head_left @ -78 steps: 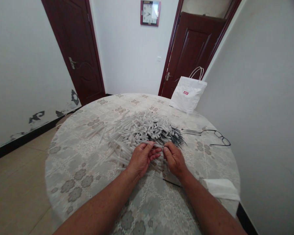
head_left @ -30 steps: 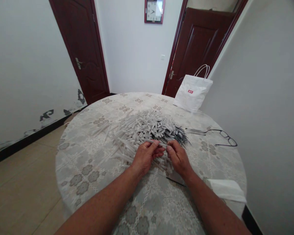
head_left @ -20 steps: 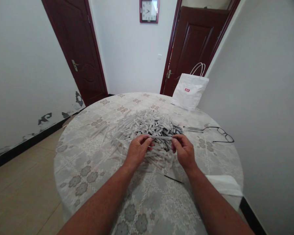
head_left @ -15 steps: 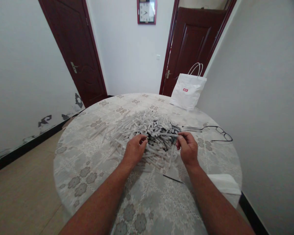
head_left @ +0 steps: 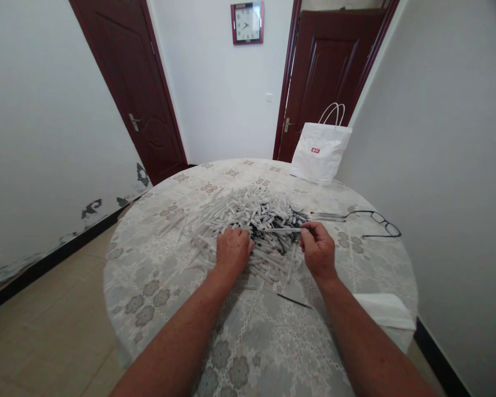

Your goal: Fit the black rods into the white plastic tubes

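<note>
**Hands at the tube pile**

While the right hand pinches one end of a thin pale tube between thumb and fingertips, the tube runs level to the left of that grip, just above the pile. Left of the tube's free end, the left hand rests knuckles-up on the pile, fingers curled down into it; whether it grips anything cannot be told. The pile is a loose heap of short whitish tubes with thin black rods mixed in beside the grip. Nearer than the right hand lies a single black rod. To its right sit glasses, beyond them a white bag. All rest on a round table with a floral cloth. Two dark doors and a wall clock stand behind.
</note>
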{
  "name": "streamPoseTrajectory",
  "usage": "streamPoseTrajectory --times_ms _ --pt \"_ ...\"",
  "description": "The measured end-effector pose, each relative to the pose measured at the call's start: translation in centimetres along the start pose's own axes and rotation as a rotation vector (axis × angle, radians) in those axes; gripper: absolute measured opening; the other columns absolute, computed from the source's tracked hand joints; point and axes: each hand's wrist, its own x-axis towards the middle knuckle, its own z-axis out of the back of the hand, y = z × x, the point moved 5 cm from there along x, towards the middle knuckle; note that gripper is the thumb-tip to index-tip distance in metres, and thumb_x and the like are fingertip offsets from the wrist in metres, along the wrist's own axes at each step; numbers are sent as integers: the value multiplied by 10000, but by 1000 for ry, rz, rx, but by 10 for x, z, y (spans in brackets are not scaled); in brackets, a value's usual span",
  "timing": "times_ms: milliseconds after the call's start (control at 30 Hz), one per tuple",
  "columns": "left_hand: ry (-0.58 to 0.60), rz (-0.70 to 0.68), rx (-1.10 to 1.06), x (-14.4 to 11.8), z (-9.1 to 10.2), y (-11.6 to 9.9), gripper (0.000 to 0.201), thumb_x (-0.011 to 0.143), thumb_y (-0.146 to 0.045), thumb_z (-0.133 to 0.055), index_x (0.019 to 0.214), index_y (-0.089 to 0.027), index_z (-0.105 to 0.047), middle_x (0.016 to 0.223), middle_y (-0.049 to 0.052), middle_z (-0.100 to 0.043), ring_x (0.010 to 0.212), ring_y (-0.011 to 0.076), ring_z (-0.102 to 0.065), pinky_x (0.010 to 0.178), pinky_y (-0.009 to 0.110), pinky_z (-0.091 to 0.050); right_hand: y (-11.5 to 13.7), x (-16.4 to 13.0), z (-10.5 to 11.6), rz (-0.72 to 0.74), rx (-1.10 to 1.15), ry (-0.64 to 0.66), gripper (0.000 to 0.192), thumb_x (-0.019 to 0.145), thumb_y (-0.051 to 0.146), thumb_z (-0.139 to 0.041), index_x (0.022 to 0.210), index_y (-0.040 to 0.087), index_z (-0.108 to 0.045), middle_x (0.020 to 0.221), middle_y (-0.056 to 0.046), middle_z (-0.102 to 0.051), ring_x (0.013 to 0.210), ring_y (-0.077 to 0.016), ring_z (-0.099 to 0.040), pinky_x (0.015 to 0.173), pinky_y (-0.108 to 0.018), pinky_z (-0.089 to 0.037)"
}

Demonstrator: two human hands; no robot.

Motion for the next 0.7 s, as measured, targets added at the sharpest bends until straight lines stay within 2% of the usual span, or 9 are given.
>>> streamPoseTrajectory --times_ms 133,233,300,367,433,533,600,700 --pt "-21 27 -36 0 -4 3 178 930 -256 -556 1039 -202 -685 998 122 -672 1026 309 -572 856 429 -425 0 -2 -3 17 -52 22 169 905 340 -580 959 194 -645 599 57 -506 518 -118 -457 498 -237 -359" --pt "-84 27 -173 -1 2 9 196 918 -207 -538 1046 -183 -685 1018 132 -674 1040 292 -587 910 427 -435 -1 -2 -4 5 -21 39 169 912 342 -578 967 194 -638 589 60 -501 503 -117 -453 480 -234 -351" --pt "-124 50 -374 -2 9 15 195 915 -212 -539 1036 -169 -685 1039 130 -681 1048 272 -608 941 411 -447 -2 -3 -6 -12 21 57 171 915 349 -584 970 194 -633 582 61 -503 496 -117 -463 468 -231 -356" --pt "-111 126 -659 -3 10 22 212 928 -259 -527 1038 -167 -683 1012 107 -696 990 243 -648 897 377 -487 -2 -4 -8 -38 79 74 173 913 356 -593 969 195 -627 597 53 -536 492 -116 -480 457 -227 -374" --pt "-40 247 -982 -4 4 27 257 938 -336 -517 1059 -170 -672 959 83 -704 879 216 -680 756 330 -527 -3 -5 -11 -71 154 91 176 910 361 -602 969 197 -620 644 35 -593 492 -114 -505 442 -225 -397" --pt "58 385 -1383 -6 -7 28 323 896 -415 -587 1080 -160 -664 887 69 -702 743 184 -679 581 267 -514 -1 -8 -16 -95 241 116 180 906 361 -620 981 198 -615 705 11 -651 499 -114 -536 428 -223 -423" --pt "69 426 -1535 -6 -10 27 355 841 -418 -674 1074 -151 -682 885 74 -708 734 171 -675 582 257 -528 2 -9 -17 -94 266 128 181 907 359 -629 989 198 -615 717 4 -668 499 -113 -543 427 -222 -435" --pt "60 454 -1656 -6 -9 26 385 782 -402 -760 1062 -143 -709 892 76 -711 754 161 -674 637 267 -560 5 -10 -18 -92 282 128 179 914 357 -631 992 196 -621 724 -6 -684 496 -109 -546 427 -219 -440"
